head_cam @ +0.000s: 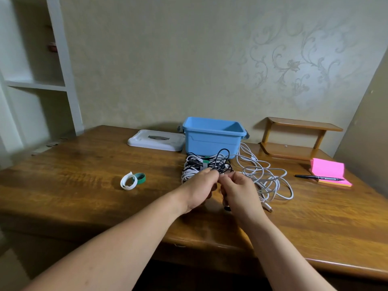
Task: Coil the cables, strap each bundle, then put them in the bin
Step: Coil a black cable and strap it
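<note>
A tangle of black and white cables (204, 163) lies on the wooden table in front of the open blue bin (213, 136); green and grey straps show among them. My left hand (199, 190) and my right hand (237, 191) meet at the tangle's near edge, both pinching a thin cable between the fingertips. A dark plug end hangs below my right hand. A loose white cable (264, 177) sprawls to the right. A white strap roll (128, 181) and a green strap roll (140, 178) sit at the left.
The bin's white lid (156, 140) lies left of the bin. A small wooden shelf (294, 137) stands at the back right. Pink sticky notes (328, 172) and a black pen (315, 177) lie at the right. White shelving (37, 80) stands at the far left.
</note>
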